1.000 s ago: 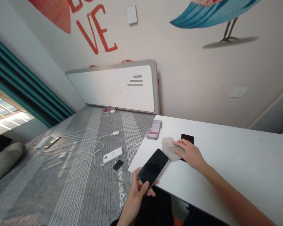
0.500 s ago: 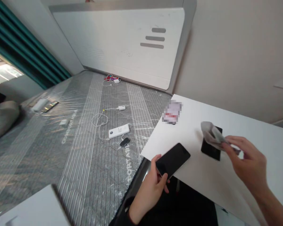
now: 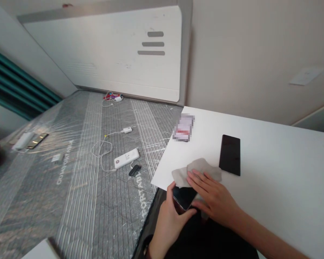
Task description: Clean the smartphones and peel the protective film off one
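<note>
My left hand (image 3: 172, 212) is closed around the lower end of a black-screened smartphone (image 3: 184, 197), thumb on one edge and fingers on the other. Over the phone's upper part lies a light grey cloth (image 3: 197, 172). My right hand (image 3: 212, 196) presses that cloth down on the screen, its fingers wrapped over the fabric. The cloth hides much of the phone. A second black phone (image 3: 230, 154) lies flat on the white table (image 3: 275, 172), beyond my right hand.
A pixelated phone-shaped item (image 3: 184, 127) lies near the table's left corner. On the plastic-covered mattress (image 3: 83, 201) are a white power bank (image 3: 126, 158), a small black device (image 3: 135, 170), looped white cables and another phone (image 3: 37, 140). A white headboard (image 3: 110, 61) stands behind.
My right hand has brought the cloth left and down from above the second phone onto the held phone. The view has turned somewhat to the right.
</note>
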Demonstrator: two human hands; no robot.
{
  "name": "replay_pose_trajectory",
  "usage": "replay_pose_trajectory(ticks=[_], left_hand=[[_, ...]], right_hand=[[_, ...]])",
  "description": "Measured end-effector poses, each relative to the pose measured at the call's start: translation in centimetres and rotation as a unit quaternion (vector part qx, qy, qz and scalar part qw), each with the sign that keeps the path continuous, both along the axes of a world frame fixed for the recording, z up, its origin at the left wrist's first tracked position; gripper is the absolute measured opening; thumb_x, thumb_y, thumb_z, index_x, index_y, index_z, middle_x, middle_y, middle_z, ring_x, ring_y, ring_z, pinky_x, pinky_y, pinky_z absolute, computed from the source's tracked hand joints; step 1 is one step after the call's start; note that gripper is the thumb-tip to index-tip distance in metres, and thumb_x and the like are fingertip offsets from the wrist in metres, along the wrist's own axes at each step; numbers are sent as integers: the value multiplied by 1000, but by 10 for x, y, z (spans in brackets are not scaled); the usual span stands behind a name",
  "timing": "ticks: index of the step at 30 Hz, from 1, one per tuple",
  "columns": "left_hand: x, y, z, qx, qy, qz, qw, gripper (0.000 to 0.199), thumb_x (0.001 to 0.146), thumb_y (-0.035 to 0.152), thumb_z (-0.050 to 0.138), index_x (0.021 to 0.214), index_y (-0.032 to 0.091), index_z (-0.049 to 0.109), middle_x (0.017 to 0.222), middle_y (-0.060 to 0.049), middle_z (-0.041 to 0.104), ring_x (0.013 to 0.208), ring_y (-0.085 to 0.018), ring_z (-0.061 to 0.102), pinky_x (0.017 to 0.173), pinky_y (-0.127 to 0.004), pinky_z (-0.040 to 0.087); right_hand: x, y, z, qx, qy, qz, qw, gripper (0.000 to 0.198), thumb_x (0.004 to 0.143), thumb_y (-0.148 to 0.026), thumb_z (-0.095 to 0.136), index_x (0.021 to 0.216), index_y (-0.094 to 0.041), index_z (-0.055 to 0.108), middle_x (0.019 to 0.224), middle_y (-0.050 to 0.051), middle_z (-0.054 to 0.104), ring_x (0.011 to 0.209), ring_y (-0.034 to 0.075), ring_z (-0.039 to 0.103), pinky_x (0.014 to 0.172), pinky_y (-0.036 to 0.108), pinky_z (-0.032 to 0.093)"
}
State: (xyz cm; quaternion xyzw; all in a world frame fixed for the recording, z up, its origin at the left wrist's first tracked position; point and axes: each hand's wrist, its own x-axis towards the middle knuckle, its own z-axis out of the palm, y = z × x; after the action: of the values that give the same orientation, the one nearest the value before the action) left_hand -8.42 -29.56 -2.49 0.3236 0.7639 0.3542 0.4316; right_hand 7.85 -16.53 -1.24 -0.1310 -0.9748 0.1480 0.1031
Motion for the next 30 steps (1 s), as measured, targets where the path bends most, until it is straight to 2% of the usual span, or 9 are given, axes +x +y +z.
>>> replay_pose_trajectory(ticks=[4,9,13,17,20,22,24,27,30], left_hand=[[3,2,0,76,27,13,997,75,82,38,70,145,16,36,124,-14,69,110,-26,70,93,-36,55],[0,4,-3,84,31,12,996,74,77,35,74,141,19,42,124,-14,70,112,-29,69,95,-42,56],[-4,3,-13,107,61,27,992,73,74,39,77,138,19,49,122,-14,71,117,-32,67,97,-44,57],[-5,4,-20,114,53,18,992,79,75,42,76,143,18,43,115,-14,73,107,-31,71,91,-42,59],[-6,5,-18,134,80,7,988,80,74,44,77,141,17,43,122,-16,71,116,-32,68,98,-41,56],[-7,5,-15,143,107,4,984,79,76,46,75,141,16,43,127,-17,69,119,-32,67,99,-40,54],[-11,5,-10,107,129,-11,986,78,80,46,69,146,16,38,118,-15,73,109,-30,72,91,-38,56],[-18,3,-2,-24,196,-82,977,82,83,41,63,155,20,29,93,-7,77,85,-29,76,75,-35,55],[-21,1,0,-66,317,-112,939,77,85,46,62,153,21,35,104,-11,75,96,-32,73,84,-40,54]], right_hand=[[2,4,0,-49,-21,94,994,75,102,-62,46,161,-18,31,163,6,33,152,25,34,124,46,37],[-1,1,0,-99,15,-21,995,72,103,-57,48,159,-15,34,161,11,36,152,30,31,126,53,30],[-10,-3,5,-180,2,93,979,74,100,-66,48,158,-22,38,159,7,42,149,27,39,127,49,28],[-9,6,9,-148,-4,-28,989,70,103,-58,46,158,-15,39,162,12,35,152,34,31,125,58,28],[-2,1,6,-156,20,63,986,70,103,-58,48,158,-17,39,160,10,39,149,30,37,125,49,33],[2,-6,0,-149,37,103,983,57,106,-47,47,156,-19,43,157,7,46,146,25,44,125,41,35],[7,-10,-9,-118,60,93,987,45,109,-30,41,152,-17,49,152,6,52,143,21,48,123,37,38],[19,-10,-18,-74,120,55,988,39,107,-18,38,138,-15,63,137,8,66,129,21,62,110,33,51],[46,-5,-14,-109,183,-32,977,35,104,-15,41,122,-21,71,122,5,75,109,19,72,96,29,58]])
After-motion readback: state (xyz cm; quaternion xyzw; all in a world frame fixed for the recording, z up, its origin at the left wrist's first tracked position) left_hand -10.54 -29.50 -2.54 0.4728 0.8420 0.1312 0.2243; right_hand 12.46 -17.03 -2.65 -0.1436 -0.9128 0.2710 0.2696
